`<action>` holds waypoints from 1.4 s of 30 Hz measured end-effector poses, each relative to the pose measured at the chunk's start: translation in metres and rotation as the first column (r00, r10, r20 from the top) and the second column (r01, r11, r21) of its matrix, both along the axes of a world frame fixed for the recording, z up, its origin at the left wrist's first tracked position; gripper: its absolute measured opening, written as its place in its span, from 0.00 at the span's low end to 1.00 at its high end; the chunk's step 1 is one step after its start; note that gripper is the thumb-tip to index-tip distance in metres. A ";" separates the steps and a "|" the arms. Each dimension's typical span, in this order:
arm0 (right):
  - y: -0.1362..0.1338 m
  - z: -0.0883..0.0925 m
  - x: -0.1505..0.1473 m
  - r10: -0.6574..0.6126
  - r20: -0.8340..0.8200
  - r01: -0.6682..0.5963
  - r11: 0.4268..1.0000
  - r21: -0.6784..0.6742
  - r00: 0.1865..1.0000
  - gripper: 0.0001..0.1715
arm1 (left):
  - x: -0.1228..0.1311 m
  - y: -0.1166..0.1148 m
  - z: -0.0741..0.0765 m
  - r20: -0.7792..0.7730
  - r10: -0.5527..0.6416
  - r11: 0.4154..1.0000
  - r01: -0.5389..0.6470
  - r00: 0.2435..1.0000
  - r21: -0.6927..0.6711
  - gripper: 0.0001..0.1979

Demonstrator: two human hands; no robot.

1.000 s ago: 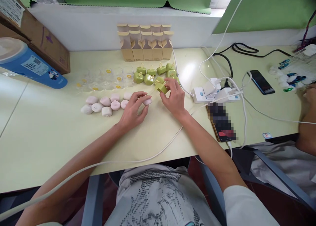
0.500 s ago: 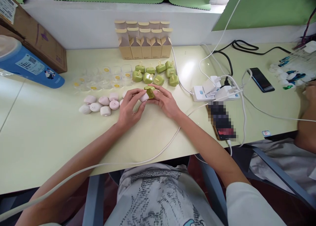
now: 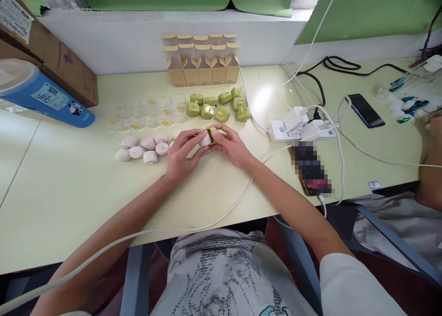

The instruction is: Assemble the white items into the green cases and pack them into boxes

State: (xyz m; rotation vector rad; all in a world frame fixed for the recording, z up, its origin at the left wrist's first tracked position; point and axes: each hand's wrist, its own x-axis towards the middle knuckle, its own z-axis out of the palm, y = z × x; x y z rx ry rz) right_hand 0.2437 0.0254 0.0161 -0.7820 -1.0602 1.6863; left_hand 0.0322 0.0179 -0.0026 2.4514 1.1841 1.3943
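Observation:
My left hand point(image 3: 182, 151) pinches a small pink rounded piece point(image 3: 205, 139) at the table's middle. My right hand point(image 3: 230, 144) grips a green heart-shaped shell point(image 3: 211, 132) and presses it against that pink piece. Both hands meet just above the pale table point(image 3: 69, 192). More pink pieces point(image 3: 145, 148) lie to the left of my left hand. Several green shells point(image 3: 216, 105) sit just beyond my hands. Clear plastic cups with yellow dots point(image 3: 152, 111) stand left of the green shells.
Small tan cartons point(image 3: 202, 60) stand in rows at the back wall. A blue canister point(image 3: 41, 97) and a cardboard box point(image 3: 51, 54) are far left. A power strip point(image 3: 297, 125), cables and phones point(image 3: 365, 111) lie right. Another person's arm point(image 3: 430, 169) rests at the right edge.
My right hand picked a green shell from the group and brought it left to meet the pink piece held in my left hand. Now the two parts are pressed together.

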 end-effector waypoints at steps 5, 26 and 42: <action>0.002 0.000 0.002 0.070 -0.021 -0.070 0.998 -0.004 0.997 0.37 | 0.000 -0.001 0.000 0.048 -0.025 0.999 0.023 0.999 0.038 0.17; 0.001 -0.002 0.003 0.118 -0.043 -0.117 0.993 0.020 0.992 0.36 | -0.004 0.006 -0.004 0.122 -0.022 1.000 0.022 0.992 -0.005 0.18; -0.003 -0.001 0.004 0.162 -0.013 -0.157 0.972 0.176 0.987 0.33 | 0.004 -0.006 0.011 0.196 -0.051 0.971 0.003 0.979 0.241 0.13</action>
